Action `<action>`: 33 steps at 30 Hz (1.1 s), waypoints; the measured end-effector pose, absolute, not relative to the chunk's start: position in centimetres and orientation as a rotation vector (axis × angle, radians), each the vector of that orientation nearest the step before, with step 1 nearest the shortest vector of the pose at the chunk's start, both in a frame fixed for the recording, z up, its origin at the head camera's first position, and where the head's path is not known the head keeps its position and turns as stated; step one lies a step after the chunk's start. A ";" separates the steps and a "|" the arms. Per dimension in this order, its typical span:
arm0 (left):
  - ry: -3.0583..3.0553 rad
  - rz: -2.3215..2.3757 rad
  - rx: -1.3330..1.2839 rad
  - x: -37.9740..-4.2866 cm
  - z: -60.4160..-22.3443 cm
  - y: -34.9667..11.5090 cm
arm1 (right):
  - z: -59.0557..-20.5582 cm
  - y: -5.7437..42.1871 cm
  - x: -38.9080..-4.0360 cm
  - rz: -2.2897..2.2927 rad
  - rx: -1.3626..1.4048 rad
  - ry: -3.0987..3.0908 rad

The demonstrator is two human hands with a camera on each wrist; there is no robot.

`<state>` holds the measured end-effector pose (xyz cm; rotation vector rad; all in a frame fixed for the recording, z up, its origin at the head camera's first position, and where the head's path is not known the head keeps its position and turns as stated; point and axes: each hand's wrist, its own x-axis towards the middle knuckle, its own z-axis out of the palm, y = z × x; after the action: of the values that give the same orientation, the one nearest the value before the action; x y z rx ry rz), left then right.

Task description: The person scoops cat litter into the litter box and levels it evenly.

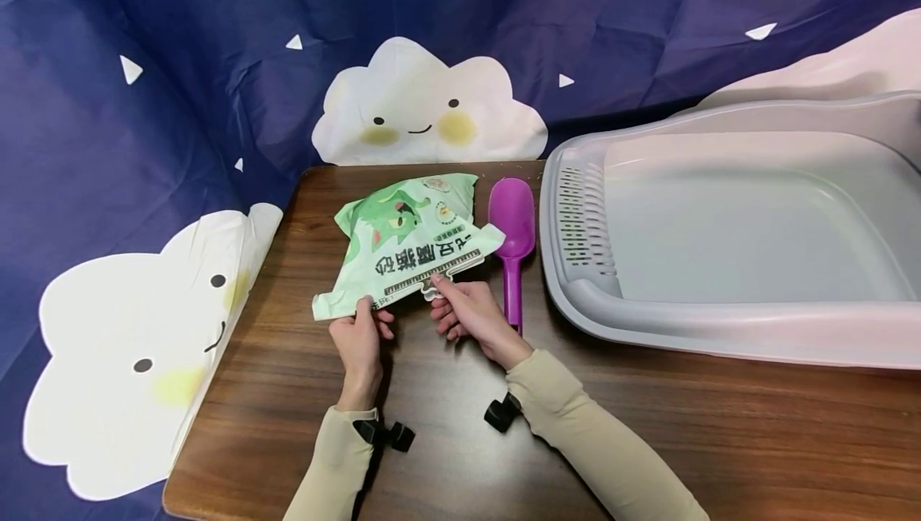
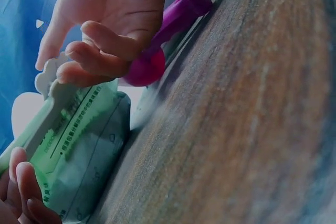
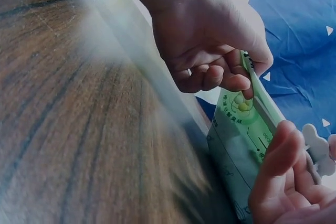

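A pale green bag of cat litter [image 1: 403,225], printed with a green cat, lies on the table with its top edge towards me. A pale bag clip [image 1: 468,263] with a cloud-shaped tab [image 3: 318,150] runs along that edge. My left hand [image 1: 358,339] pinches the edge near its left end, thumb on top and fingers beneath. At the middle of the clip, my right hand [image 1: 471,315] pinches it by the tab, thumb above, other fingers loosely bent below. Just right of the bag lies a purple litter scoop [image 1: 512,221], its handle [image 1: 512,289] pointing towards me, partly behind the right hand.
A large grey litter box [image 1: 568,297] with a slotted left ledge fills the right side of the wooden table [image 1: 266,393]. Behind the table hangs a dark blue cloth [image 1: 216,9] with smiling white clouds. Both sleeved wrists carry small black cameras [image 1: 501,413].
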<state>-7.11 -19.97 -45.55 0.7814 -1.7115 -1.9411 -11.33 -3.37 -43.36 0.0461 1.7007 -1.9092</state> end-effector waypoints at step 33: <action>-1.709 -1.952 0.802 -7.1 -45.7 -20.0 | -43.1 -3.0 -11.5 -1.928 -0.008 1.860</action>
<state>-7.15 -20.04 -45.72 0.8024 -1.7089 -1.9516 -11.51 -3.03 -43.13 -0.0080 1.8604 -1.9279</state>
